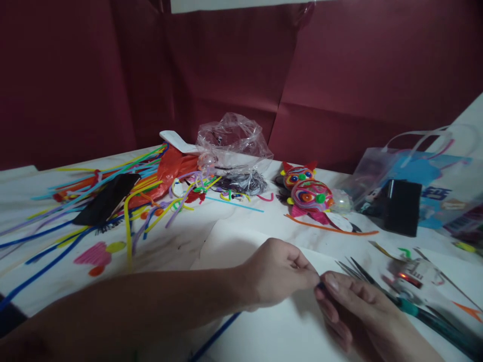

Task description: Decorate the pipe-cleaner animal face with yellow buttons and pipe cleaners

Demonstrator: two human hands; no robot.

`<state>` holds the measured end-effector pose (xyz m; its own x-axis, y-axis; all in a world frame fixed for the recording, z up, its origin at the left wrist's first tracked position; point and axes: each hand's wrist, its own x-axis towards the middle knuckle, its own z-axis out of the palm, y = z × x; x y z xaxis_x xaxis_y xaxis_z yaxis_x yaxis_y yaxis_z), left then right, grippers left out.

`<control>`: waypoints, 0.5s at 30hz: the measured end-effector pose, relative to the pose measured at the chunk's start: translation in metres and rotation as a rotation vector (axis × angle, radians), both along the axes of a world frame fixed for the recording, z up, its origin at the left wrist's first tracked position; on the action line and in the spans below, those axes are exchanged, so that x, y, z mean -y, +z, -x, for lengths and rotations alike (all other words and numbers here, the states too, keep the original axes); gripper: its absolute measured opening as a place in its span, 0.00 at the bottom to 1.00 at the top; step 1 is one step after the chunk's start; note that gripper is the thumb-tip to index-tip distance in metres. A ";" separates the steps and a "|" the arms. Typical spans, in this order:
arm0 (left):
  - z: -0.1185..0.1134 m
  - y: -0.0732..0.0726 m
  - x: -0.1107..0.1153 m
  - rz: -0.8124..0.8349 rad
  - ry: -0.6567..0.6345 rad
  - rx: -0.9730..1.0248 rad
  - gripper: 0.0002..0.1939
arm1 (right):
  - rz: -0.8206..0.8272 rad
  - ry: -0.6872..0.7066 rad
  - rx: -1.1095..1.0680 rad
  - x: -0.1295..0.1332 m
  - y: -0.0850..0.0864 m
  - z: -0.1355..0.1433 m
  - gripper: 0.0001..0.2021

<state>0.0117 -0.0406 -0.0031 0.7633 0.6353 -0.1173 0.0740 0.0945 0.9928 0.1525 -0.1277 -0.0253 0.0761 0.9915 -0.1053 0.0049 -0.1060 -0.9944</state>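
Note:
Over a white sheet of paper (234, 251), my left hand (277, 276) and my right hand (358, 306) meet fingertip to fingertip. Both pinch a small dark blue piece (320, 285), which looks like the end of a pipe cleaner; most of it is hidden by the fingers. From under my left forearm a blue pipe cleaner (217, 336) runs toward the lower edge. Whether it joins the piece in my fingers I cannot tell. Just right of my right hand lie scissors with green and black handles (409, 305), their blades pointing away to the left.
Colourful pipe cleaners (130, 221) spread over the left, with a black phone-like object (107, 198) on them. A clear plastic bag (234, 138) stands at the back. Bright owl-like figures (309, 193), an orange pipe cleaner (332, 226), a black box (402, 207) and a transparent bag (437, 176) are right.

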 end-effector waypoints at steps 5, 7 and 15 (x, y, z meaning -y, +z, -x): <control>0.001 0.002 -0.001 -0.016 0.018 -0.068 0.07 | 0.018 0.091 -0.085 -0.001 -0.004 -0.007 0.23; 0.001 0.004 -0.001 -0.033 0.024 -0.135 0.06 | -0.034 0.070 0.039 -0.003 -0.008 -0.011 0.24; 0.003 0.003 -0.003 -0.117 -0.031 -0.326 0.10 | -0.288 0.043 0.625 0.000 -0.015 -0.021 0.17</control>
